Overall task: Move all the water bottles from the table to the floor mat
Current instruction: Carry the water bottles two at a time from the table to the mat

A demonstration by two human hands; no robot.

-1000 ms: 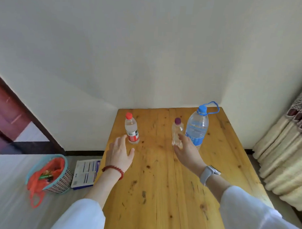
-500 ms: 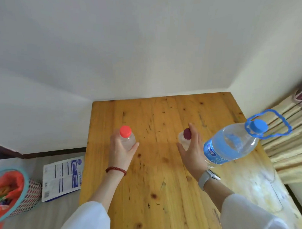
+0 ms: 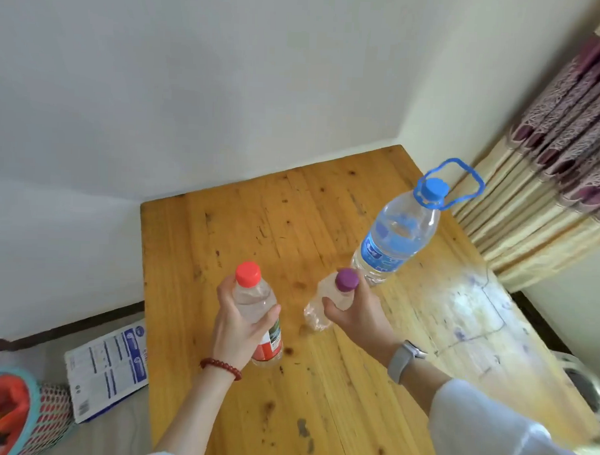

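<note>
Three water bottles show above a wooden tabletop [image 3: 223, 231]. Over its left half, the left hand [image 3: 235, 327] grasps a red-capped bottle [image 3: 255, 307]. Near its centre, the right hand [image 3: 353, 311] grasps a purple-capped bottle [image 3: 326, 303]. On its right side stands a large blue-capped bottle [image 3: 397, 234], untouched.

Wooden table [image 3: 244, 225] in the corner — large blue-capped bottle [image 3: 397, 237] upright on it
</note>
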